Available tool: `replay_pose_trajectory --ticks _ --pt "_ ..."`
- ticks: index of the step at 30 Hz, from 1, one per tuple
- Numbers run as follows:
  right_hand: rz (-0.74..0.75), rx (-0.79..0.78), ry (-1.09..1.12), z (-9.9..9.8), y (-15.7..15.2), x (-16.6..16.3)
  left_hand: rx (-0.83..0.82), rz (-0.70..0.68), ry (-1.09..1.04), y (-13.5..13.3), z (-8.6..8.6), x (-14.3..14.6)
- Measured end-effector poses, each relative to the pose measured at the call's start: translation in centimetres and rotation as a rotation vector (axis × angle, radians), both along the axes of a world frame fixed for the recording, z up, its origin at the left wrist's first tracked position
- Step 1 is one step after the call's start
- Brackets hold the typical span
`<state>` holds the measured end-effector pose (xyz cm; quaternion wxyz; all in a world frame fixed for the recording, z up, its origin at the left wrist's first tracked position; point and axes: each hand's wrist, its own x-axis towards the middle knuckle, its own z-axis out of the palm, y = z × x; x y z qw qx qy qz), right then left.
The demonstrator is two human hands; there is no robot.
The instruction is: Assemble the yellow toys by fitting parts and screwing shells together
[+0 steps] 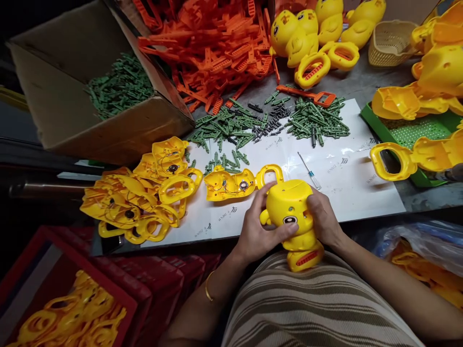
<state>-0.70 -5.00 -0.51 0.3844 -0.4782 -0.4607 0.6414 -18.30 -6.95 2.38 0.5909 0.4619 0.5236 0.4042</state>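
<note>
Between my two hands is a yellow toy duck body, its printed eye facing up and an orange ribbed strip at its lower end near my lap. My left hand wraps its left side, the thumb lying below the eye. On the other side my right hand grips it, fingers partly hidden behind. Just beyond, an open yellow shell half with wires and a round part lies on the white paper. A small screwdriver with a blue clear handle rests to the right.
Yellow shell halves are piled at left beside a cardboard box of green parts. Green parts, small black pieces and orange parts lie behind. A green basket stands right; a red crate is lower left.
</note>
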Motion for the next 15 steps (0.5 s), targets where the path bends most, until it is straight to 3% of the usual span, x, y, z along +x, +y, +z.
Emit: replay_pose_trajectory --ticks 6,10,15 --pt "0.070 0.055 -0.136 1.4 -0.2 -0.2 0.072 -0.210 0.118 0.9 1.8 -1.7" --pt "0.121 0.132 -0.146 1.4 -1.1 0.2 0.131 -0.177 0.142 1.0 1.4 -1.7" --pt "-0.045 0.412 -0.314 1.8 -2.5 1.2 0.049 -0.114 0.164 0.3 1.1 -1.3"
